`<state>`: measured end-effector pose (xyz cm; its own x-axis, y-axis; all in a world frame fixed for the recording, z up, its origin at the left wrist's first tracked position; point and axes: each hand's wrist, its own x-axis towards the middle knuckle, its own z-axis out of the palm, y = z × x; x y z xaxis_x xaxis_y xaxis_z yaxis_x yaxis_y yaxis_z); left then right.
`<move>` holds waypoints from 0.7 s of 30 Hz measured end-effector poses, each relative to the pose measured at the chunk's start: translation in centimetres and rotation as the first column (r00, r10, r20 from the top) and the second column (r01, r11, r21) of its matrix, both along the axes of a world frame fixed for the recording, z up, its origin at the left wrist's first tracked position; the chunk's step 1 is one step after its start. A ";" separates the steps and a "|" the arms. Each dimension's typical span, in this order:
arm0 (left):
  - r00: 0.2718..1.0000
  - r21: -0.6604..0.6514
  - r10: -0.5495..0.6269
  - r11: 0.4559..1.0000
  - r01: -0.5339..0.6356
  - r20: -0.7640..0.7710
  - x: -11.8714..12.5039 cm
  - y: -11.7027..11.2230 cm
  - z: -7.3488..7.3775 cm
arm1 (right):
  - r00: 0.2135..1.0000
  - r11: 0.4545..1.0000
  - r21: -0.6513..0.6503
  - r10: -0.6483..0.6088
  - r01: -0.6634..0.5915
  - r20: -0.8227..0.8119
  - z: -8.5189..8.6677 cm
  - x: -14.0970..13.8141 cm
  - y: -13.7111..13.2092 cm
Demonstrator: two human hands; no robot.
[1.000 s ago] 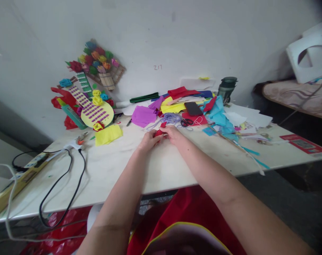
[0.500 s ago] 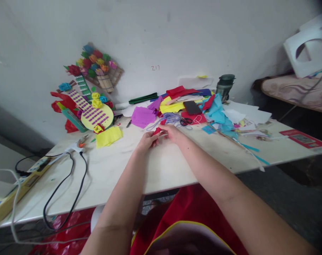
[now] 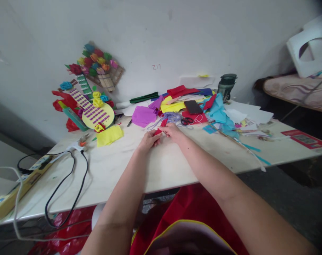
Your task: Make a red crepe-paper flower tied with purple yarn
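Note:
A small folded piece of red crepe paper (image 3: 164, 122) is pinched between my two hands, above the middle of the white table (image 3: 166, 166). My left hand (image 3: 149, 139) is closed on its lower left end. From the right, my right hand (image 3: 171, 131) grips it with thumb and fingers, and part of the red piece sticks up between them. The fingers cover much of its shape. Just beyond my hands lie a bundle of pale purple cord (image 3: 172, 117), black scissors (image 3: 187, 121) and a purple crepe paper sheet (image 3: 143, 117).
At left are a yellow crepe sheet (image 3: 110, 136), a guitar-shaped craft (image 3: 97, 115), a glue bottle (image 3: 75, 119), a hot glue gun (image 3: 78, 145) with its black cord, and a power strip (image 3: 30, 177). Toward the back are a phone (image 3: 193, 107), blue crepe paper (image 3: 216, 109) and a dark bottle (image 3: 226, 86).
My right hand's fingers have shifted slightly on the red paper, and a little more of it shows between the hands. The view has moved slightly.

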<state>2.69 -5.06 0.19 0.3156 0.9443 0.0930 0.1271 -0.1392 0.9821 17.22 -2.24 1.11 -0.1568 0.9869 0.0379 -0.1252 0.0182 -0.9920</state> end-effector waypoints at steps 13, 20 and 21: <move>0.999 0.023 0.009 1.000 -0.008 -0.031 0.6 -0.1 -0.2 | 0.852 0.925 0.310 -0.338 0.221 0.401 -0.2 -0.6 0.2; 0.967 -0.014 0.233 0.973 -0.232 0.100 0.3 0.6 0.1 | 0.951 0.980 0.049 -0.199 0.193 0.234 -0.5 -0.3 0.4; 0.932 -0.047 0.313 0.950 -0.310 0.184 0.1 0.7 0.3 | 0.962 0.981 -0.001 -0.191 0.195 0.198 -0.3 -0.3 0.3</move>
<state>2.81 -4.38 0.47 -0.0158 0.9944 0.1045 -0.0244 -0.1049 0.9942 16.95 -1.94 0.76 0.0339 0.9994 0.0048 0.0753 0.0023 -0.9972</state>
